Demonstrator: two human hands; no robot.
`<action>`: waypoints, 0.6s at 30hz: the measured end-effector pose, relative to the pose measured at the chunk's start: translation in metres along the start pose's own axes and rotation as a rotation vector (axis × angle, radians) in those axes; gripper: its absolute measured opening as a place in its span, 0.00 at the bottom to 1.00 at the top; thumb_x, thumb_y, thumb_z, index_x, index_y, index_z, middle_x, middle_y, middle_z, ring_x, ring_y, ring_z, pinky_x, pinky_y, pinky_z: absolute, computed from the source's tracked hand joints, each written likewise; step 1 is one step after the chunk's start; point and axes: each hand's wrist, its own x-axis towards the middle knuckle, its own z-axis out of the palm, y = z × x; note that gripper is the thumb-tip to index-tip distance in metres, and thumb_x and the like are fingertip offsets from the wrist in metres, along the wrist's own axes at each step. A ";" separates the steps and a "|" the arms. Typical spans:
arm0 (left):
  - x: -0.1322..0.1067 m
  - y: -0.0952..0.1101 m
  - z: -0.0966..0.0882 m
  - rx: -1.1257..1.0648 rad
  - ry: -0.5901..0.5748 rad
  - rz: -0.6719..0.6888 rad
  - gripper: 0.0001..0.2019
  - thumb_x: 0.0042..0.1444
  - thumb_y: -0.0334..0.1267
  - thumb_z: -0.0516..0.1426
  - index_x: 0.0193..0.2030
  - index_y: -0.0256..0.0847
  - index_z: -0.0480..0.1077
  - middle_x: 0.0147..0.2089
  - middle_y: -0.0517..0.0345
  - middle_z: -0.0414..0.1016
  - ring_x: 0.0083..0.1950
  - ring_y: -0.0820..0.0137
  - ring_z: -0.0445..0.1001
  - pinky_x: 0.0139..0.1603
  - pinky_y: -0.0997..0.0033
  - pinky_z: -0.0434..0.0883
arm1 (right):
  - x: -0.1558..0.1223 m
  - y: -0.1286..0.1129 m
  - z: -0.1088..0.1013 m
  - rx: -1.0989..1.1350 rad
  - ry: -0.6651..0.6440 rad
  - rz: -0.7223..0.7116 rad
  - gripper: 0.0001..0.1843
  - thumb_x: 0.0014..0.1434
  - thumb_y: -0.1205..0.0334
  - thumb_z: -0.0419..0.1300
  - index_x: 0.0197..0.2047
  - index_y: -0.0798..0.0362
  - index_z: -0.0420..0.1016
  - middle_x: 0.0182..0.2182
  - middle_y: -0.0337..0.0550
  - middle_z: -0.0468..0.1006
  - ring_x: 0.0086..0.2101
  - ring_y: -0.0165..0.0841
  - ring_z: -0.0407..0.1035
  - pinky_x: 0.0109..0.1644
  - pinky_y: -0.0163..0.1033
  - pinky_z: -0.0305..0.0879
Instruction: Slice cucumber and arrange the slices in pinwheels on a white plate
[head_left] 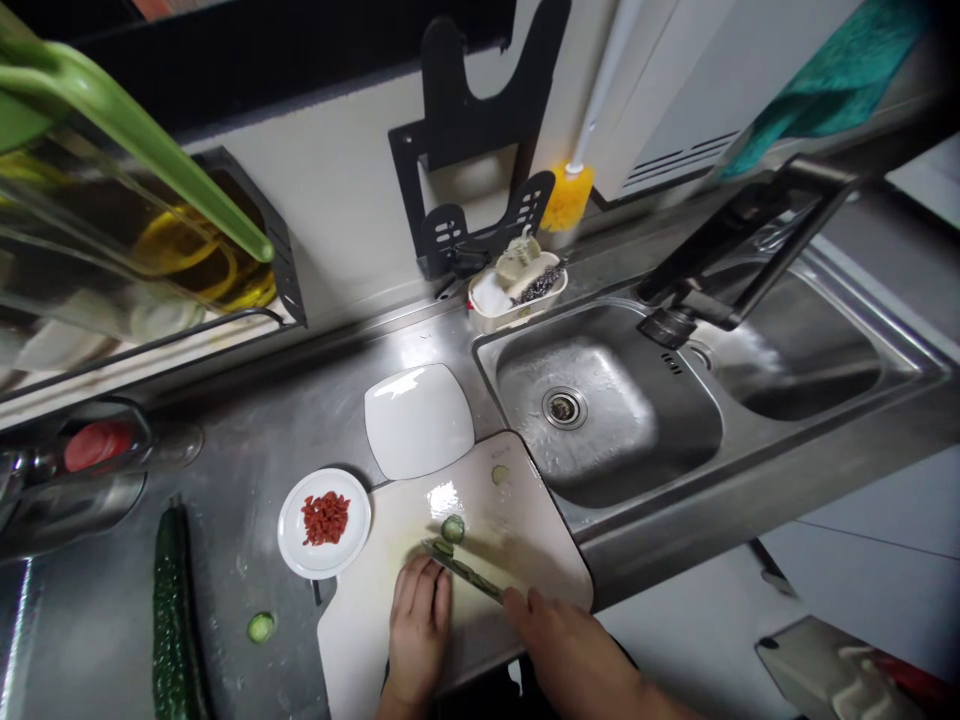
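Gripping right hand (551,625): held a slim metal knife (482,584).
Left hand (418,610): curled beside the knife; its grasp couldn't be told.
Round green cucumber slice (453,529): lay on the white rectangular board (360,610).

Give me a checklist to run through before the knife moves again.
1. Knife gripped: ok, in the right hand.
2. Left hand well away from the blade: not ok, its fingers look very close.
3. Cucumber piece held under the left fingers: cannot tell, the hand hides that spot.
4. All slices on the cutting board: not ok, one cucumber slice lies on the counter.
5. Red pieces contained: ok, on the round plate.
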 end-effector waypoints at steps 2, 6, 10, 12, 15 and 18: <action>0.000 0.000 0.000 0.000 -0.001 0.004 0.11 0.61 0.32 0.49 0.45 0.39 0.70 0.45 0.51 0.76 0.51 0.64 0.73 0.53 0.58 0.72 | 0.000 -0.001 0.000 0.010 -0.006 0.000 0.21 0.52 0.82 0.47 0.43 0.53 0.70 0.31 0.42 0.77 0.29 0.33 0.72 0.28 0.32 0.58; -0.001 -0.001 0.000 0.022 0.005 0.022 0.10 0.61 0.32 0.49 0.44 0.39 0.71 0.45 0.51 0.76 0.51 0.64 0.73 0.53 0.58 0.72 | 0.001 -0.001 -0.001 0.033 -0.018 0.015 0.21 0.53 0.82 0.48 0.44 0.53 0.70 0.31 0.44 0.78 0.29 0.34 0.72 0.29 0.33 0.59; -0.001 -0.002 0.000 0.041 0.001 0.039 0.10 0.61 0.32 0.49 0.43 0.39 0.71 0.45 0.51 0.76 0.51 0.65 0.73 0.53 0.60 0.71 | 0.002 -0.001 -0.006 0.043 -0.039 0.018 0.21 0.54 0.82 0.47 0.45 0.53 0.70 0.32 0.43 0.78 0.31 0.35 0.73 0.30 0.34 0.61; -0.001 -0.002 0.000 0.043 0.002 0.047 0.10 0.61 0.32 0.49 0.43 0.39 0.71 0.46 0.51 0.76 0.51 0.65 0.73 0.54 0.60 0.71 | 0.002 -0.002 -0.007 0.045 -0.029 0.009 0.21 0.54 0.82 0.47 0.44 0.52 0.70 0.32 0.42 0.78 0.31 0.34 0.73 0.30 0.34 0.61; -0.002 -0.002 0.001 0.041 0.001 0.049 0.10 0.61 0.32 0.50 0.43 0.39 0.71 0.46 0.51 0.76 0.51 0.64 0.72 0.54 0.60 0.71 | 0.005 -0.002 -0.006 0.014 -0.004 -0.011 0.20 0.54 0.82 0.47 0.41 0.52 0.70 0.30 0.41 0.77 0.30 0.33 0.73 0.28 0.33 0.59; -0.001 -0.001 0.001 0.029 0.008 0.016 0.09 0.60 0.32 0.50 0.44 0.37 0.70 0.45 0.50 0.76 0.51 0.64 0.73 0.54 0.58 0.71 | 0.008 -0.001 -0.001 -0.040 0.033 -0.034 0.19 0.52 0.82 0.48 0.40 0.52 0.69 0.28 0.41 0.76 0.28 0.33 0.73 0.26 0.32 0.58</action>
